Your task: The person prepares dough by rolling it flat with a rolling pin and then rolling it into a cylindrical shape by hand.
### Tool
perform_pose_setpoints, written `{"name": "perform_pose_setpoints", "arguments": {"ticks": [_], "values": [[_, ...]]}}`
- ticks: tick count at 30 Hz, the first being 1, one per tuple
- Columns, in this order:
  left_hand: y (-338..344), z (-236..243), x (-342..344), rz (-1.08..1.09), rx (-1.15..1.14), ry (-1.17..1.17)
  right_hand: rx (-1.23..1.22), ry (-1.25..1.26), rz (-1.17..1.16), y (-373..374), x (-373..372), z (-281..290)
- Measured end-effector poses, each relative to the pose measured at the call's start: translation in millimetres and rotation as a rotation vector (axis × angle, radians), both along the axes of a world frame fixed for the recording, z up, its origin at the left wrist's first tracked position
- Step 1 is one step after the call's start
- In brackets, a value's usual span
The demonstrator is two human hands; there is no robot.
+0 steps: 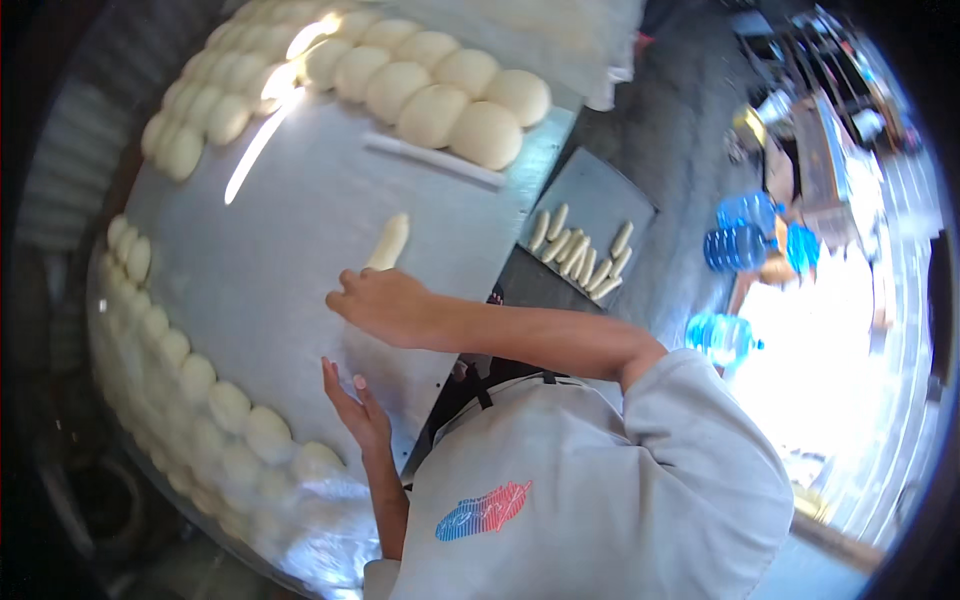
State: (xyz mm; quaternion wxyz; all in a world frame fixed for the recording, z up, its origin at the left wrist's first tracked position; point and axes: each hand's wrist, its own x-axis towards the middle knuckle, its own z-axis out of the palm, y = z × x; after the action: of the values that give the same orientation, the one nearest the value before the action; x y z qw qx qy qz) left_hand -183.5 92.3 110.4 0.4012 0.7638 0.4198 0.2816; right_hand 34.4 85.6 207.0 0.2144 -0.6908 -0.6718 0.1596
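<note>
A pale, finger-shaped dough roll point(391, 240) lies on the metal worktable point(290, 240). My right hand point(385, 305) is palm down over the near end of this roll, fingers bent, and it hides that end. Just nearer to me, my left hand point(358, 410) is held with its thumb and fingers apart. Nothing is in it, and it hovers at or just above the tabletop; contact cannot be made out.
Round dough balls point(430, 115) stand in rows along the far side, behind a white strip point(435, 160). More dough balls point(230, 405) line the left edge, partly under clear plastic point(325, 530). On the right, a tray point(595, 185) holds several dough rolls point(575, 255); blue water bottles point(735, 248) lie beyond.
</note>
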Motion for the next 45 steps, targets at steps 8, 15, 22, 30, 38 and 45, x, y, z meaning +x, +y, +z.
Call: {"name": "perform_pose_setpoints", "arguments": {"ticks": [8, 15, 22, 30, 38, 45], "values": [[-27, 4, 143, -0.357, 0.121, 0.107, 0.341, 0.458, -0.678, -223, 200, 86], [-104, -51, 263, -0.43, 0.539, 0.449, 0.28, 0.169, -0.92, -411, 394, 24], [-153, -67, 375, -0.279, 0.631, 0.686, 0.01, -0.214, -1.199, -586, 555, -259], [-146, -57, 394, -0.222, 0.599, 0.752, -0.613, 0.395, -1.164, -565, 438, -375], [-77, -39, 323, -0.174, 0.533, 0.725, -0.257, 0.599, -0.559, -321, 392, -144], [-13, 11, 232, -0.222, 0.325, 0.603, 0.437, 0.274, -0.314, -3, 249, 6]]}}
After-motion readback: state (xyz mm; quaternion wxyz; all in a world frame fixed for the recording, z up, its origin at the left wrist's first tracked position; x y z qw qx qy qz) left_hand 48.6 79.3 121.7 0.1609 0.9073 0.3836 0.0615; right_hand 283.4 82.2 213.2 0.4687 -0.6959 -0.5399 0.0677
